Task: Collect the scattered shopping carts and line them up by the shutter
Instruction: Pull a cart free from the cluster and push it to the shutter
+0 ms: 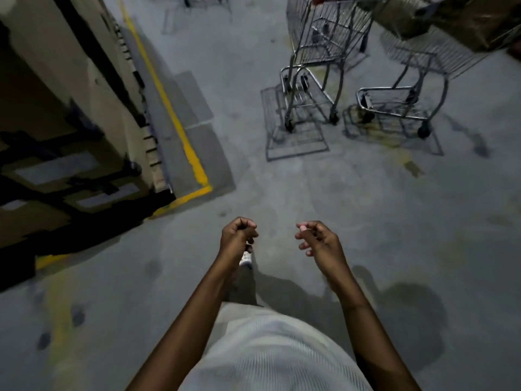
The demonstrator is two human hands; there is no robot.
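Two metal shopping carts stand ahead on the grey concrete floor. The nearer cart (318, 55) is at upper centre-right with its wire basket showing nothing inside. A second cart (406, 100) stands just to its right under brown wrapped bundles (456, 21). My left hand (238, 235) is curled into a fist and holds nothing. My right hand (320, 239) is loosely curled, also holding nothing. Both hands are raised in front of me, well short of the carts.
A beige wall structure with black bars (70, 108) fills the left side. A yellow floor line (180, 131) runs along its base and turns a corner. My shoe (245, 258) shows below the left hand. Open floor lies between me and the carts.
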